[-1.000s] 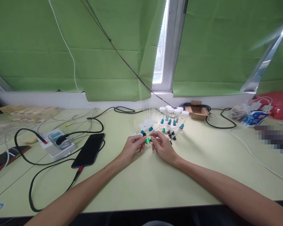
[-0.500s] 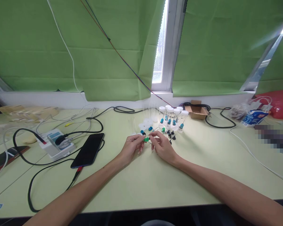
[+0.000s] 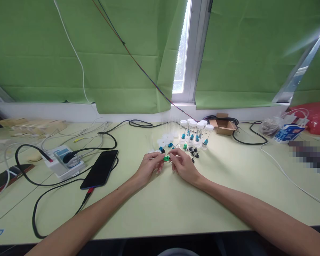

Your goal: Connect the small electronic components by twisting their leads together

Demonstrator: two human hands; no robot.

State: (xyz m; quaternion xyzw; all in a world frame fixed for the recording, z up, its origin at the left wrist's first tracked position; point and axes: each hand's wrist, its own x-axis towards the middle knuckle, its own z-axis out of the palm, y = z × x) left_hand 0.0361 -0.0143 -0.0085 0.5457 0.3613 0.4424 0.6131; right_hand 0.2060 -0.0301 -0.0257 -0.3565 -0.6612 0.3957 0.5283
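Note:
My left hand (image 3: pixel 148 168) is closed, its thumb and fingers pinching a small green plastic piece (image 3: pixel 166 158) from the left. My right hand (image 3: pixel 186 168) meets it from the other side, fingertips pinched at the piece's right end, where a small dark part shows. What exactly the right fingers grip is too small to make out. Just beyond the hands lie blue pieces (image 3: pixel 170 145), another green piece (image 3: pixel 185 146) and several black pieces (image 3: pixel 197 155) with thin stems. Clear vials with white caps (image 3: pixel 209 127) stand behind them, blue pieces inside.
Uncapped clear tubes (image 3: pixel 175 127) and loose white caps (image 3: pixel 164 142) sit left of the vials. An open cardboard box (image 3: pixel 224 128) is at the back right. To the left are a black phone (image 3: pixel 100 169), a white power strip (image 3: pixel 65 165) and looping black cables (image 3: pixel 34 209).
A thin rod that stuck out leftward past my left fingers no longer shows. Both hands stay together around the green piece, almost unmoved. The camera view has shifted very slightly.

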